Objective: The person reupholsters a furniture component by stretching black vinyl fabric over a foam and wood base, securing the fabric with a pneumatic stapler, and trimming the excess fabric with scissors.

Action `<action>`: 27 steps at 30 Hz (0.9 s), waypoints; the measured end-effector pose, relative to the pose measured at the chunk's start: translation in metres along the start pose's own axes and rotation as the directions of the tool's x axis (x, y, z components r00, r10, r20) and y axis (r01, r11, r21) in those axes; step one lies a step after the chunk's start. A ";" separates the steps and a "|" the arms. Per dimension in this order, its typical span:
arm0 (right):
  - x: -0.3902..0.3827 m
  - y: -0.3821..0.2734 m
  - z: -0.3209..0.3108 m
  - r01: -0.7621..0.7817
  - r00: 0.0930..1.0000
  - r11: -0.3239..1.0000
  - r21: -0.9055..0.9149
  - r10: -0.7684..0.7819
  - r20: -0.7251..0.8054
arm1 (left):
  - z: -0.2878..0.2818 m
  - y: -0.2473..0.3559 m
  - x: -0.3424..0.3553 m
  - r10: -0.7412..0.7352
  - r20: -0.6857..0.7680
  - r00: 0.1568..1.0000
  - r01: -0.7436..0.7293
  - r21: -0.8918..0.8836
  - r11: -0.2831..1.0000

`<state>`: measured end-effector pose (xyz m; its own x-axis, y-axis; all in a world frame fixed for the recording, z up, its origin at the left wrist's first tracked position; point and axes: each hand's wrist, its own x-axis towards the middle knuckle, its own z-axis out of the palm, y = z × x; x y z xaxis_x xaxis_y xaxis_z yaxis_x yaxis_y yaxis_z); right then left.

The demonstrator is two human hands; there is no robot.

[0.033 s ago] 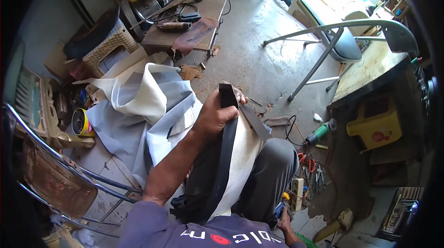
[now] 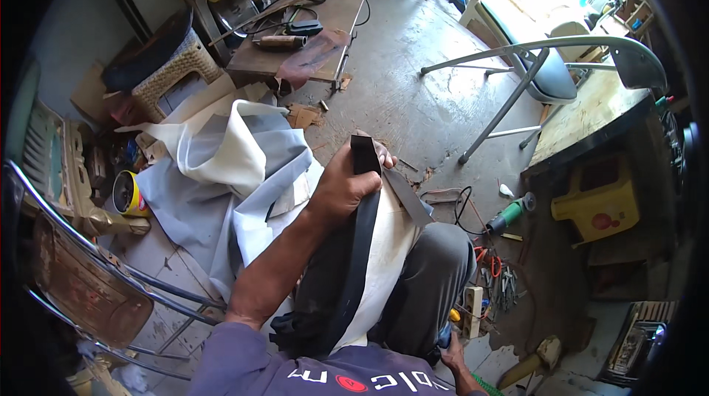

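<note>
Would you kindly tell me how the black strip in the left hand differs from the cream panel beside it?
The black strip is dark, whereas the cream panel is pale. The black strip is narrow, while the cream panel spreads wider. Both are long and run side by side.

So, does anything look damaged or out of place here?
Mildly: a green angle grinder and loose metal tools lie on the floor at right, where they could get trodden on, and the brown chair panel at left looks scuffed and patchy.

Glare upper right (blown white); floor (image 2: 395, 90) shiny; edges dark, curved.
</note>
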<state>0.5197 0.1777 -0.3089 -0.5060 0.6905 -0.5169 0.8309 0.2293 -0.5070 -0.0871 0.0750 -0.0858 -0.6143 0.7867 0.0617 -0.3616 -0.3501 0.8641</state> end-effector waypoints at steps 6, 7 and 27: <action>0.045 -0.178 -0.134 0.077 0.958 0.939 0.334 0.023 -0.285 | 0.002 0.006 -0.003 0.014 -0.014 1.000 -0.014 0.040 0.999; 0.043 -0.235 -0.153 0.266 0.902 0.922 0.281 -0.135 -0.409 | 0.004 0.002 -0.002 0.032 0.007 0.999 -0.032 0.030 0.999; 0.044 -0.473 -0.168 0.742 0.651 0.653 0.153 -0.756 0.069 | 0.010 -0.012 -0.006 0.074 0.102 0.992 -0.067 -0.076 0.995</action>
<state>0.1432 0.2149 0.0236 -0.9734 0.2293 -0.0012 0.1323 0.5571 -0.8198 -0.0722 0.0800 -0.0909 -0.5648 0.8061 0.1764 -0.3722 -0.4396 0.8174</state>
